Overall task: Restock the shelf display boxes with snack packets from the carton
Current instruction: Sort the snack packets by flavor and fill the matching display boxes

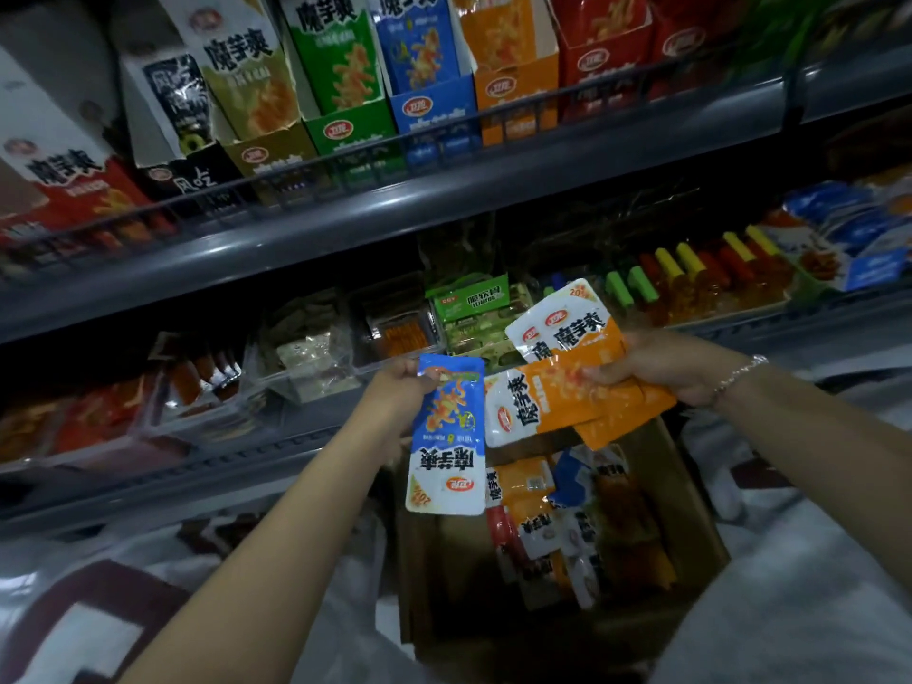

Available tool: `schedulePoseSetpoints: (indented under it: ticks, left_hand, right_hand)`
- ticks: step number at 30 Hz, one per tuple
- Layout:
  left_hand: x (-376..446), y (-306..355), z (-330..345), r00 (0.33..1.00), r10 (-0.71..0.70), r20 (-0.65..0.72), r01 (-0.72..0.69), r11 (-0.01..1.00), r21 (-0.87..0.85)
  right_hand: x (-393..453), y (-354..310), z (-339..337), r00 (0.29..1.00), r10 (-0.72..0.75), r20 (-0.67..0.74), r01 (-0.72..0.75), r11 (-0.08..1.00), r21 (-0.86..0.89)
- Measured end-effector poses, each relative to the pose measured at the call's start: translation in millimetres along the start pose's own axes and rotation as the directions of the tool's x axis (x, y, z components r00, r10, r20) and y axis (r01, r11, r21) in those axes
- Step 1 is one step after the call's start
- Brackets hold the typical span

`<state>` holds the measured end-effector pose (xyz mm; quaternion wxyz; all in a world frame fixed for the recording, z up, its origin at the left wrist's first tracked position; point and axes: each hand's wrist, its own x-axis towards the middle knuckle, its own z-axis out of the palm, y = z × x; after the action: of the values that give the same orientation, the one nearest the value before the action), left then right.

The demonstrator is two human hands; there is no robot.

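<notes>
left hand (395, 387) pinches blue glossy foil snack packet (446, 436) by top edge; right hand (666, 365) grips fanned orange foil packets (567, 387); light, floppy, slippery.

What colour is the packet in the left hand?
Blue and white packet, held by the left hand; head view.

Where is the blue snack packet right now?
In the head view, the blue packet hangs upside down from the left hand, just left of the orange packets, above the open carton.
</notes>
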<state>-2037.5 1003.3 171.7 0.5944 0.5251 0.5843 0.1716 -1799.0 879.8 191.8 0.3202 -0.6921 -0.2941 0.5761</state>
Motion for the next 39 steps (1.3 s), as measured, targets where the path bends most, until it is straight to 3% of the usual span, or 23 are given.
schedulePoseSetpoints:
  ticks: [3,7,12,17,20,24,28,32,35,39]
  left_hand:
    - [1.3,2.9,-1.1,0.999,-0.026,-0.029,0.022,0.992,-0.122]
    - [-6.1,3.4,3.8,0.989,-0.141,0.044,0.147,0.913,-0.381]
    - [-21.3,7.0,6.5,0.972,-0.163,0.169,0.221,0.880,-0.420]
    - [-44.8,9.4,27.9,0.943,-0.023,0.331,0.184,0.866,-0.465]
    - [-51.1,10.1,38.4,0.940,0.014,0.342,0.172,0.846,-0.505]
    - [-51.9,11.1,39.3,0.928,0.010,0.372,0.198,0.834,-0.515]
    - [-57.5,12.0,40.7,0.905,0.054,0.422,0.196,0.828,-0.525]
    - [-61.0,8.1,42.5,0.924,0.113,0.365,0.095,0.857,-0.506]
    - [-61.1,9.2,40.5,0.938,0.164,0.305,0.025,0.847,-0.530]
    - [-62.7,14.3,36.3,0.930,0.198,0.310,0.007,0.833,-0.553]
  right_hand:
    - [-2.8,5.4,5.3,0.997,-0.044,-0.055,0.052,0.986,0.160]
    - [-5.7,10.8,17.1,0.990,-0.038,-0.137,0.088,0.921,0.378]
    - [-5.6,14.6,25.2,0.939,-0.043,-0.343,0.203,0.872,0.446]
    - [-10.9,11.0,43.2,0.960,-0.063,-0.273,0.200,0.838,0.508]
    - [-13.9,9.3,56.4,0.966,-0.074,-0.247,0.197,0.831,0.521]
    - [-13.7,9.2,65.7,0.966,-0.083,-0.245,0.189,0.873,0.449]
    - [-15.5,10.3,75.4,0.937,-0.167,-0.308,0.276,0.893,0.357]
    - [-23.2,9.2,73.9,0.837,-0.345,-0.424,0.417,0.905,0.086]
    - [-24.1,3.9,68.3,0.762,-0.447,-0.469,0.415,0.892,-0.177]
    - [-24.9,-1.2,64.5,0.778,-0.385,-0.497,0.361,0.921,-0.147]
